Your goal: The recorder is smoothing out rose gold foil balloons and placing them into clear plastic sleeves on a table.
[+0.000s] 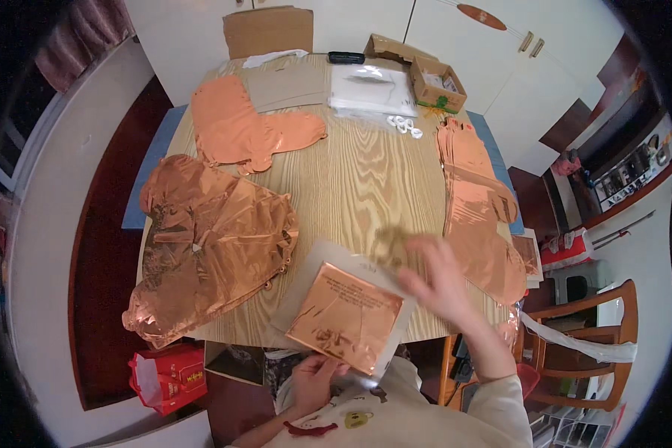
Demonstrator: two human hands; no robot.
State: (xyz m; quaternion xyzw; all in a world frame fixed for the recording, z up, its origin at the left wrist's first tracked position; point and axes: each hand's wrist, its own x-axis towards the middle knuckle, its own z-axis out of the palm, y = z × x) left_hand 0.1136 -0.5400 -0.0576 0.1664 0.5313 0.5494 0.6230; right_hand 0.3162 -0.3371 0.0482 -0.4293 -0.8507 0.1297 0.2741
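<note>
My left hand pinches the lower edge of a folded copper-coloured foil balloon, which lies flat on a grey card at the table's near edge. Beyond the card's upper right corner, my right hand hovers over the tabletop, slightly blurred. Its thumb and fingers are apart, with nothing visible between them. On the left side of the table spreads a large shiny copper foil balloon, unfolded and flat. Stacked flat foil balloons lie along the right side.
Another flat copper balloon rests at the far left, beside grey card sheets. Clear plastic bags, small white rings, a black case and an opened cardboard box line the back. A wooden chair stands right.
</note>
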